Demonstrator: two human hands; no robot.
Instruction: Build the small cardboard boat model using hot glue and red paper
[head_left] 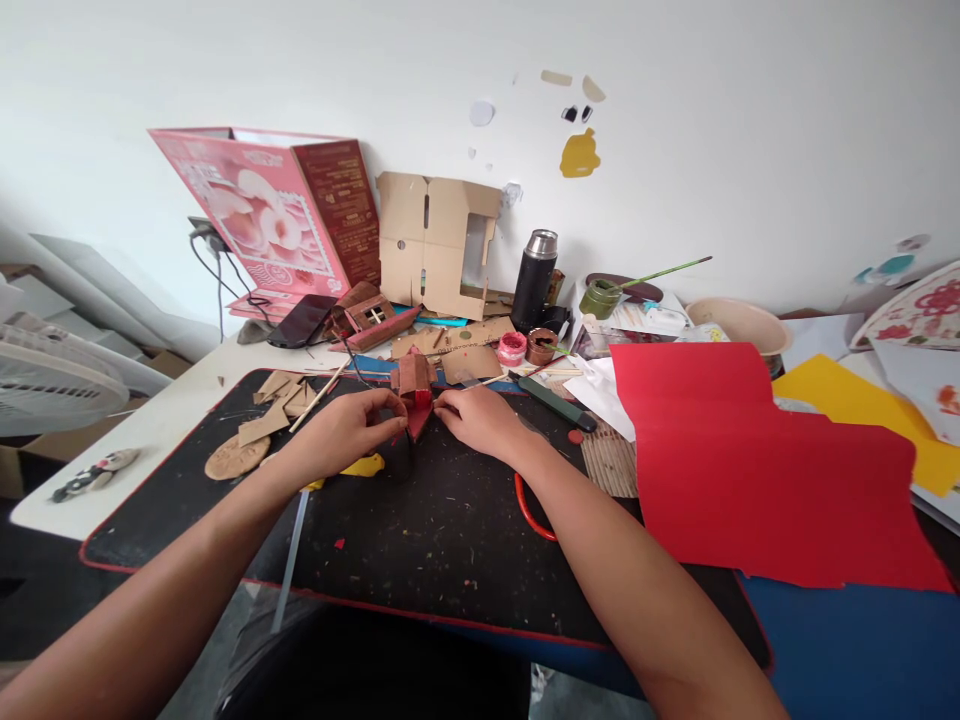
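A small red-and-brown cardboard model (414,378), with a block-shaped upper part and a pointed red base, stands on the black mat (450,550). At its left side is my left hand (352,432), thumb and fingers closed in a pinch against its edge. My right hand (480,418) pinches at the right edge of the base; its fingertips are partly hidden. Below my left hand lies a yellow glue gun (364,466) with a clear glue stick (292,560) sticking out towards me. A larger model boat (375,318) sits behind.
Cardboard scraps (279,402) and a round wooden disc (238,455) lie left. A green utility knife (556,402), pink paint jar (512,348) and black thermos (535,280) stand or lie beyond my right hand. Red sheet (757,470) covers the right side. A phone (301,321) rests at back left.
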